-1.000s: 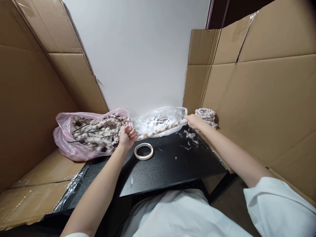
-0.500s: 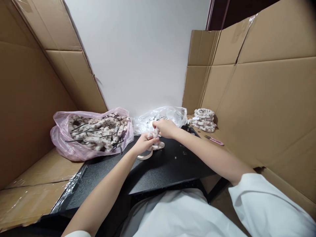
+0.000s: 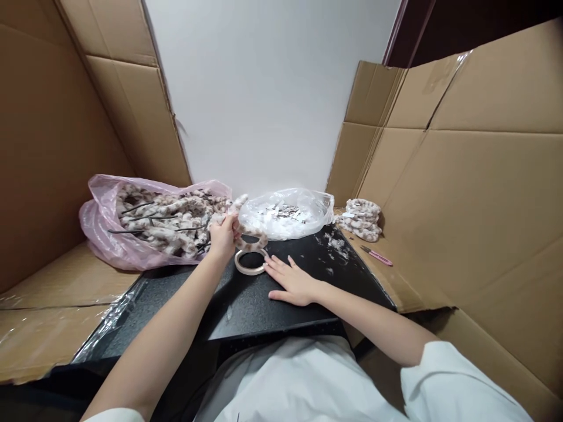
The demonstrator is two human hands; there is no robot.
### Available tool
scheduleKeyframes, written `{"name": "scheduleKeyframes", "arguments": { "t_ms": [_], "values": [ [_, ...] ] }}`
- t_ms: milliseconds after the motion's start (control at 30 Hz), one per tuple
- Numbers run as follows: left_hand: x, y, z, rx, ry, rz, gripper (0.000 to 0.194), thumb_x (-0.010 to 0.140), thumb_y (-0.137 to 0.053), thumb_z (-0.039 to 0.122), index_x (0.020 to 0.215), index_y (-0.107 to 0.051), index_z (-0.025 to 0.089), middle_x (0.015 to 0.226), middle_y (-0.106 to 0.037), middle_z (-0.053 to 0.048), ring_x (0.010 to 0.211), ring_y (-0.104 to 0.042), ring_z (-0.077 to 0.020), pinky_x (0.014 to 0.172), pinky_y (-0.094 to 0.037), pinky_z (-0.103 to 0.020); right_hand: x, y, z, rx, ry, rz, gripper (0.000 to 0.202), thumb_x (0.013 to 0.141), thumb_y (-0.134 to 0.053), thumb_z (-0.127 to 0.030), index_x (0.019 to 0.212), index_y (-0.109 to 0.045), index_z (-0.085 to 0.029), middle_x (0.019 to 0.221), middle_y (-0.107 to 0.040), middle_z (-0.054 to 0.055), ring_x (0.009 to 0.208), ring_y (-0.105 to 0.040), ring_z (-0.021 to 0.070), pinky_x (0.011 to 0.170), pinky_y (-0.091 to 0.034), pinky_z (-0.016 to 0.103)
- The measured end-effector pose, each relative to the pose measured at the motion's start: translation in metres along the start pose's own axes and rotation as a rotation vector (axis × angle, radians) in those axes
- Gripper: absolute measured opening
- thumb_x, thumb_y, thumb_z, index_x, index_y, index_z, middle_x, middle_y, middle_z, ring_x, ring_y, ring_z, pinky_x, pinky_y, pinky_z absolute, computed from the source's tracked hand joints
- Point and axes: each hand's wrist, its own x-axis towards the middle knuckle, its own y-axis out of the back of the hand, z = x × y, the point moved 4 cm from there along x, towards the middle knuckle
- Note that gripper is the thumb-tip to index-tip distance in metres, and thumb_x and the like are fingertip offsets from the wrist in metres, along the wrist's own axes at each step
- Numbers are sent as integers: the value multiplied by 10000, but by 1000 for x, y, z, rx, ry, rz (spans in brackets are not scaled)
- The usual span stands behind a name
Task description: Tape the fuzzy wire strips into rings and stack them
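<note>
My left hand is closed around a fluffy white-and-brown spotted band, which curves out to the right of my fingers. One short end of it sticks up above my hand. Just below the band, a roll of pale tape lies flat on the black table. My right hand rests palm down on the table with fingers spread, its fingertips at the tape roll's right edge.
On the left, a pink plastic bag holds many fluffy spotted pieces with dark strips. A clear bag of small white and dark pieces lies at the back. To the right are stacked fluffy bands, pink thread snips and loose fluff.
My hands have moved apart. The left has carried the band left and up, while the right has let go and come down flat onto the table. The view has shifted slightly.
</note>
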Motion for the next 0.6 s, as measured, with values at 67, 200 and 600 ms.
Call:
{"name": "scheduleKeyframes", "arguments": {
  "t_ms": [67,200,600],
  "values": [
    [1,0,-3,17,11,-10,313,592,-611,213,587,-298,212,447,-277,115,355,-230,-32,341,-188,-155,-2,4,17,-7,-62,-12,786,906,-301,-613,1499,-39,-169,1566,9,100,1449,-18,245,1134,-7,551],
    [1,2,-9,164,-42,-47,313,639,-588,277,560,-292,211,445,-264,104,356,-221,-40,360,-209,-169,-16,14,52,-20,-178,13,810,901,-294,-625,1499,-25,-151,1563,-4,118,1448,-28,253,1142,-9,530],
    [-14,-7,-42,1777,-87,-788,171,663,-605,357,680,-622,188,740,-680,-58,740,-630,-206,574,-365,-244,-61,27,125,-98,-406,38,702,925,-205,-593,1497,-139,-192,1559,-107,92,1445,-73,246,1138,-11,539]
  ]
}}
